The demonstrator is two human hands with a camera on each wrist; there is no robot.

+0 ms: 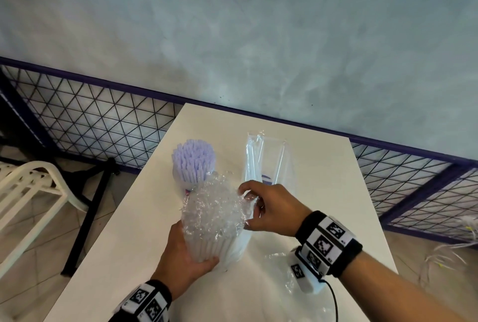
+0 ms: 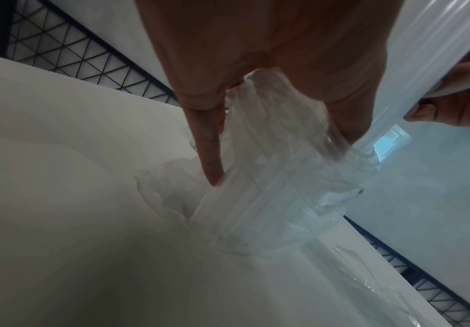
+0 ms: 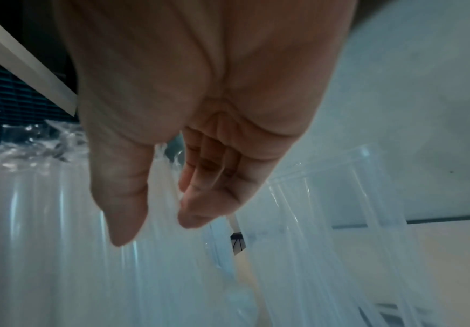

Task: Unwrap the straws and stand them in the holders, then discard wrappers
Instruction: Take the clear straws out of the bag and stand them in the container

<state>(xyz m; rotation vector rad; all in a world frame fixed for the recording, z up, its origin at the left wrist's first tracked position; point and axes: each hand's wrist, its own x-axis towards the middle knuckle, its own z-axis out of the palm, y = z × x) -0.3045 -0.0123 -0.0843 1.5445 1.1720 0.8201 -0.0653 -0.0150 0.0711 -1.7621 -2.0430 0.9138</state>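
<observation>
A bundle of pale straws (image 1: 212, 233) in crinkled clear wrappers stands upright near the middle of the white table (image 1: 323, 179). My left hand (image 1: 191, 257) grips the bundle low down, thumb in front. In the left wrist view the left hand (image 2: 276, 154) wraps round the clear plastic. My right hand (image 1: 248, 198) pinches the clear wrapper (image 1: 240, 207) at the bundle's upper right edge. In the right wrist view the thumb and curled fingers of the right hand (image 3: 155, 230) close beside the bundle (image 3: 46, 221). A round holder of purple-white straws (image 1: 192, 163) stands behind.
A tall clear holder (image 1: 263, 158) with a few clear straws stands behind my right hand. Loose clear plastic (image 1: 282, 264) lies on the table under my right wrist. A black wire fence (image 1: 90, 119) runs behind the table, and a white plastic chair (image 1: 31, 187) is at the left.
</observation>
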